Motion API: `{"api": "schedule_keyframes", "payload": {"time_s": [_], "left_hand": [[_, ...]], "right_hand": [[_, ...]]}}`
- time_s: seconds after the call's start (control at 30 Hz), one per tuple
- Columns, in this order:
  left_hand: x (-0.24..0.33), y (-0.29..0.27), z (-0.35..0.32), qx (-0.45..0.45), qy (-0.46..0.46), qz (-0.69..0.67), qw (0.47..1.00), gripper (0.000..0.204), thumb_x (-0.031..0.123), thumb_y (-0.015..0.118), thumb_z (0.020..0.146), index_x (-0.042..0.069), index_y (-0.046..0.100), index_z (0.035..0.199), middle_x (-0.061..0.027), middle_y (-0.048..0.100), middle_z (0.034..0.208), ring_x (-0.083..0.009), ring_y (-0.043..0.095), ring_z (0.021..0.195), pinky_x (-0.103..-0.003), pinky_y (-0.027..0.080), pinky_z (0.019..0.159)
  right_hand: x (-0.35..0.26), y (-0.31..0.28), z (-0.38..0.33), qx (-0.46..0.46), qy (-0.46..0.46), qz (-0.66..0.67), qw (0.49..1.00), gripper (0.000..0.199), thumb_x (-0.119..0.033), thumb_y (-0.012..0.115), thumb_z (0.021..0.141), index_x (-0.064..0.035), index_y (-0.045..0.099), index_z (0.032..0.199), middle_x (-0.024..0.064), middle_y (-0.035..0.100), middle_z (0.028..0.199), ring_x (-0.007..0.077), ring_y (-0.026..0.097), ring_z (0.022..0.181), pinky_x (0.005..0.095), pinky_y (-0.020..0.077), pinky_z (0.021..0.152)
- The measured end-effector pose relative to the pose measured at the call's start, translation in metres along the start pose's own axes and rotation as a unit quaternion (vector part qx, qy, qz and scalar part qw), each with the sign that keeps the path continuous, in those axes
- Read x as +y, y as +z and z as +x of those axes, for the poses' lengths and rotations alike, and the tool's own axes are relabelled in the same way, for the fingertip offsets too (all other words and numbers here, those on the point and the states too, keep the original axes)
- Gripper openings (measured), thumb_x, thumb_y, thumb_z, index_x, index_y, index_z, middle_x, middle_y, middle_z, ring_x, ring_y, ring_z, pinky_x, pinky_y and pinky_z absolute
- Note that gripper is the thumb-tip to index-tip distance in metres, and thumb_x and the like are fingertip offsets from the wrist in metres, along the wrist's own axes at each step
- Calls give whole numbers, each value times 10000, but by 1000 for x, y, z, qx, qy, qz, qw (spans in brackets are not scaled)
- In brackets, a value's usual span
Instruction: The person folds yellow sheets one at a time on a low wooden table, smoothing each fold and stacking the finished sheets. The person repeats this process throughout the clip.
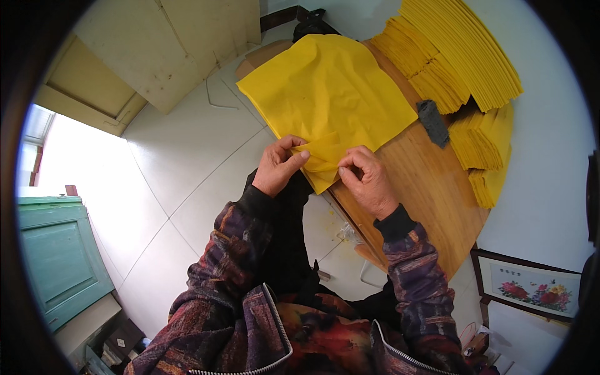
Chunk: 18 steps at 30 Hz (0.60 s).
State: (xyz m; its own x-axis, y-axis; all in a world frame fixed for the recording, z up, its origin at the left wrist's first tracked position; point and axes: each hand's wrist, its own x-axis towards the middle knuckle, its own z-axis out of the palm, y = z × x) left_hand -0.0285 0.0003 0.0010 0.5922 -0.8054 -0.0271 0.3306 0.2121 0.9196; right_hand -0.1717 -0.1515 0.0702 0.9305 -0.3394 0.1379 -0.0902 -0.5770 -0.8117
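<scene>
A large sheet of yellow fabric (331,81) lies over the left part of the wooden table, its far left side hanging past the edge. Its near corner is gathered into folds between my hands. My left hand (279,166) pinches that corner between thumb and fingers. On the other side of the folds, my right hand (369,180) grips the fabric with thumb and forefinger, the other fingers curled in. Whether the sheet is one layer or several I cannot tell.
Tall stacks of folded yellow fabric (462,50) stand on the wooden table (431,181) against the wall. A dark grey cloth (432,124) lies beside them. A framed flower picture (531,287) is at the right, a green cabinet (62,256) at the left.
</scene>
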Motion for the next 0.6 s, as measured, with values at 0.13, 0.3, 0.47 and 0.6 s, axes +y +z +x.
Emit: {"api": "schedule_keyframes", "payload": {"time_s": [0.13, 0.3, 0.47, 0.6], "left_hand": [[9, -2, -3, -45, -16, -53, 997, 319, 80, 660, 825, -15, 538, 1103, -25, 611, 967, -101, 583, 879, -229, 459, 801], [13, -5, -4, -69, -50, -42, 995, 408, 31, 647, 789, -19, 496, 1165, -89, 600, 1114, -169, 584, 1023, -282, 445, 921], [14, -4, -5, -71, -55, -47, 995, 442, 18, 666, 775, -18, 487, 1177, -94, 597, 1120, -174, 585, 1027, -285, 448, 922], [13, -1, -4, -59, -48, -33, 997, 451, 29, 695, 771, -18, 494, 1172, -71, 604, 1070, -144, 590, 969, -260, 461, 871]], "right_hand": [[-1, 2, -1, 9, 19, 17, 1000, 47, 7, 601, 838, -14, 567, 863, 55, 525, 910, 118, 513, 748, 229, 420, 641], [-4, 5, -4, 36, 33, 30, 998, 68, 29, 600, 811, -5, 562, 857, 102, 556, 871, 230, 567, 803, 306, 470, 685], [-3, 9, -7, 61, 17, 27, 998, 81, 39, 606, 807, -9, 558, 853, 108, 559, 895, 234, 568, 813, 299, 476, 704], [0, 12, -10, 71, 17, 27, 997, 93, 46, 609, 802, -10, 558, 857, 110, 560, 909, 243, 568, 822, 303, 481, 714]]}}
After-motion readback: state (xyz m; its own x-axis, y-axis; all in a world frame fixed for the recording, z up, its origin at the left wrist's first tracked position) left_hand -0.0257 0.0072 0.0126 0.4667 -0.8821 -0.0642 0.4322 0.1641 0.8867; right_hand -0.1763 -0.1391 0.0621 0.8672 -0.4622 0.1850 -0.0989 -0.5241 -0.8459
